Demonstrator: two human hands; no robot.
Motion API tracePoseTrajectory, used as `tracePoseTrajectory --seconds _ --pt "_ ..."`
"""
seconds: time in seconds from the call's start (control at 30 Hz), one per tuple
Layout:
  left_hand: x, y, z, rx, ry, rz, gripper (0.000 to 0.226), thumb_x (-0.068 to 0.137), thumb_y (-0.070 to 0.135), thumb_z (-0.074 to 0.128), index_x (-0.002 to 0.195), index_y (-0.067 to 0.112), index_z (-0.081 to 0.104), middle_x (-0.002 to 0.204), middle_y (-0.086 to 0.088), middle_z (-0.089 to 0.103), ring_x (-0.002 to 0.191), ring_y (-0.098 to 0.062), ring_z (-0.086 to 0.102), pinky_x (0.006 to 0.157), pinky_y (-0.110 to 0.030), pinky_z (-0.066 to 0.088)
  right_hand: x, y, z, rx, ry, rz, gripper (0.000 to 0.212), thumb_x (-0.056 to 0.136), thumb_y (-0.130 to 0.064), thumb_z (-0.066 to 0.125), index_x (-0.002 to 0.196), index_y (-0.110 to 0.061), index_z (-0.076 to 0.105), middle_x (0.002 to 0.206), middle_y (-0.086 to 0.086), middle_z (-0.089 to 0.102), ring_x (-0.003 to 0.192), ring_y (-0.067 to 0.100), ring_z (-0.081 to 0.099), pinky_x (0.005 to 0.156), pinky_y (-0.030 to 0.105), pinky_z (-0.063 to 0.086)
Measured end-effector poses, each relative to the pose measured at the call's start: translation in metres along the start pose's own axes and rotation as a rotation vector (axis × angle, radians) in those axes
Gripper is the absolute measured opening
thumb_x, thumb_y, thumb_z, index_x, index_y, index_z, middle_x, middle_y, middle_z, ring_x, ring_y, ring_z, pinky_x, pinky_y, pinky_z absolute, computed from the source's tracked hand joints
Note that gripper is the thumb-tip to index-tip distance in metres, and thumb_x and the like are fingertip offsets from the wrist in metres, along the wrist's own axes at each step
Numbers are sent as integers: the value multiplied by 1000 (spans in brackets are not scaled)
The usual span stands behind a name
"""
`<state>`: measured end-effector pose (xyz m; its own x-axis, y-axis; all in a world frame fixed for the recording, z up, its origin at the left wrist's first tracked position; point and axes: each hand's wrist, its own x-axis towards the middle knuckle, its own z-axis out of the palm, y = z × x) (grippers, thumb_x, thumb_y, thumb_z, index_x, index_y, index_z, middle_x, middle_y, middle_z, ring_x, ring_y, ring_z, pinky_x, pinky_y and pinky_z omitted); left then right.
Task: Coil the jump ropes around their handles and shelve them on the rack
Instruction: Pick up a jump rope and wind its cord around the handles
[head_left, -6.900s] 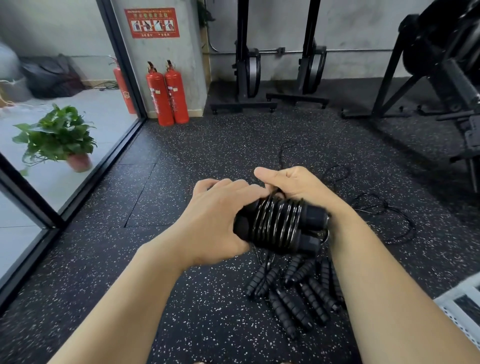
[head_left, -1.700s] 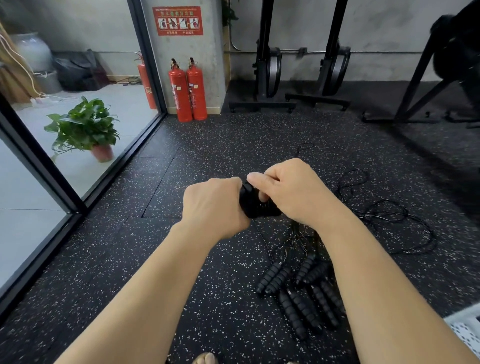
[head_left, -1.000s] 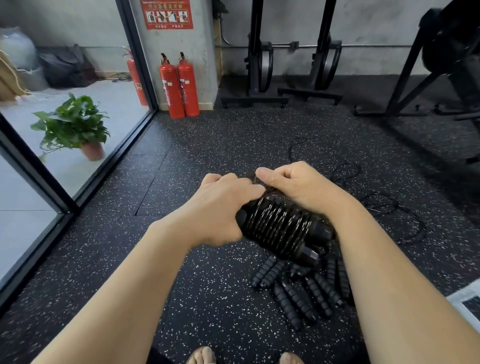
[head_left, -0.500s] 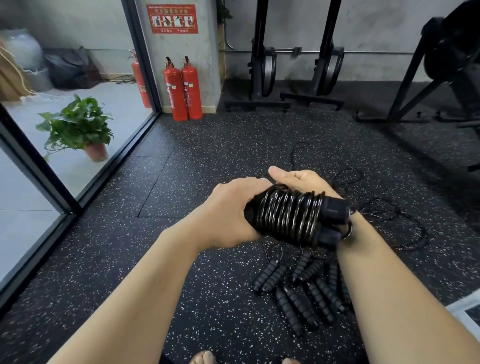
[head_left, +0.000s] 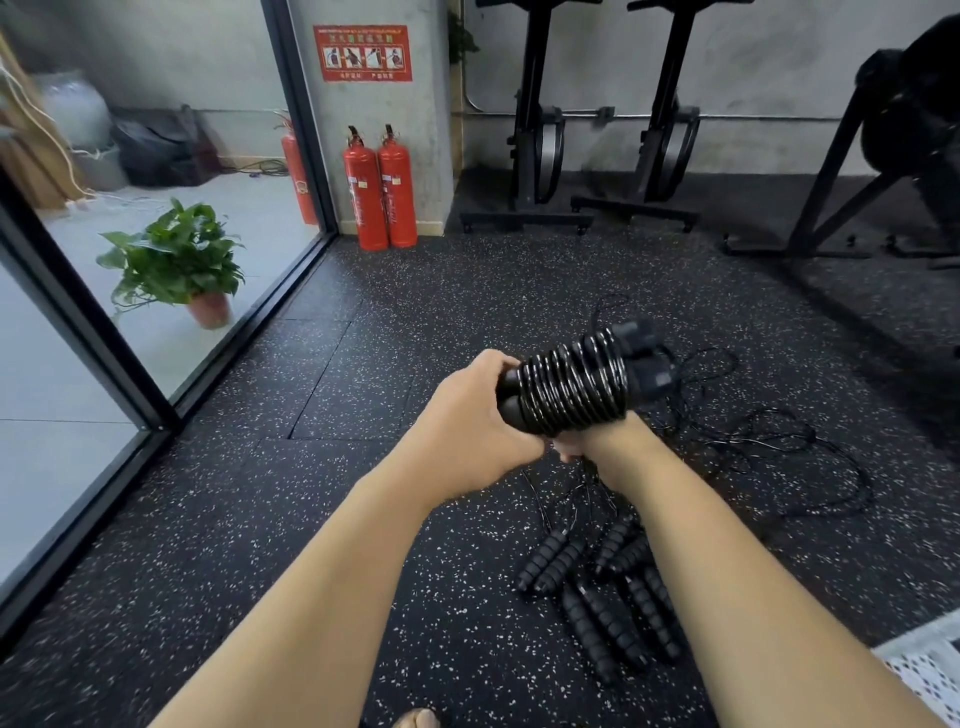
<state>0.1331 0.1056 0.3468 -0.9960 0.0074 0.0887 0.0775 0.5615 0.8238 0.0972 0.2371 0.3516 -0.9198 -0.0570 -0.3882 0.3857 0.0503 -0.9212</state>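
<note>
A black jump rope (head_left: 576, 387) is coiled in tight turns around its two paired handles, tilted up to the right above the floor. My left hand (head_left: 478, 421) grips the lower left end of the handles. My right hand (head_left: 597, 447) is under the bundle, mostly hidden by it, with fingers curled near the coil's underside. Several other black ribbed handles (head_left: 602, 587) lie on the floor below my wrists. Their loose thin ropes (head_left: 769, 457) sprawl to the right.
The speckled black rubber floor (head_left: 363, 338) spreads ahead. A glass wall with a black frame (head_left: 130, 384) runs along the left, a potted plant (head_left: 176, 260) behind it. Two red fire extinguishers (head_left: 382, 192) stand at a pillar. Black gym machines (head_left: 597, 156) line the back. A white perforated corner (head_left: 930, 670) shows lower right.
The coiled bundle has tilted, its right end rising. My right hand has slid from behind and over the coil to beneath it. The left hand keeps its grip.
</note>
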Motion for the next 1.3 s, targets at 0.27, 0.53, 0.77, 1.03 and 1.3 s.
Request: tracePoseTrajectory --seconds 0.27,0.53,0.77,1.03,1.3 --pt "11 -15 -5 -1 226 -101 53 73 6 70 114 37 54 90 10 65 72 -14 60 56 -30 51 14 21 15 -561 -237 -229 53 104 -40 30 64 -14 54 54 -1 52 41 8 42 49 26 31" --pt "16 -33 -6 139 322 -216 33 75 12 70 102 15 51 88 -1 62 76 -26 64 64 -44 57 -1 23 23 -1219 -181 -391 22 98 -30 44 103 -19 62 97 4 65 85 28 59 70 35 46" --pt "23 -40 -5 295 362 -274 28 83 17 68 98 12 45 93 1 55 81 -22 53 66 -32 44 -25 9 19 -1387 -48 -675 34 97 -30 43 65 -21 33 71 -4 43 73 24 48 59 33 28" --pt "22 -34 -1 542 320 -296 20 88 18 59 98 12 42 95 -5 49 78 -27 46 67 -34 36 -36 -7 14 -1233 -67 -838 30 92 -32 46 66 -21 37 70 -4 52 70 23 54 59 33 35" --pt "16 -25 7 873 96 48 21 89 27 58 99 27 40 98 5 48 97 -23 58 66 -34 37 -1 -20 -14 -1076 -85 -786 17 86 -48 61 85 -31 62 83 -12 62 82 12 56 74 32 44"
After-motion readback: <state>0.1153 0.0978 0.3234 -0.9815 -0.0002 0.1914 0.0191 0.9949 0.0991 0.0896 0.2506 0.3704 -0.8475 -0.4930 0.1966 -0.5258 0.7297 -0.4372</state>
